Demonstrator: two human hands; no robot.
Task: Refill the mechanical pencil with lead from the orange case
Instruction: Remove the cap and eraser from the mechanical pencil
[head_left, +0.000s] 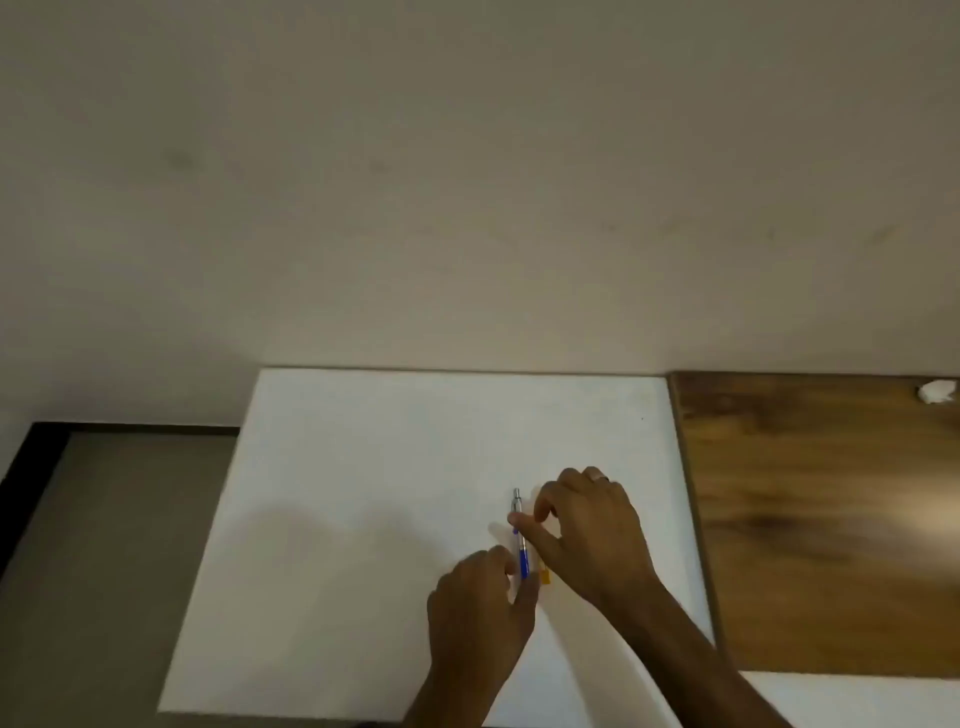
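Holding the pencil (521, 540) between both hands, you have it roughly upright in view, metal end pointing away from you. Your right hand (587, 535) pinches the upper barrel between thumb and forefinger, the remaining fingers (597, 480) curled above, one wearing a ring (601, 478). Your left hand (480, 608) closes its fingers around the blue lower end. The orange case (545, 576) shows only as a small corner just beside the pencil, tucked under your right hand; whether that hand touches it you cannot tell.

Everything sits on a white board (363, 493), toward its right half. To your left the board lies open and bare up to its left edge, beyond which a grey floor (114, 545) drops away. The board's far edge meets the wall (467, 182). Its right edge runs close past your right wrist, bordering the brown wooden surface (831, 519), where a small white crumpled scrap (937, 391) lies in the far corner.
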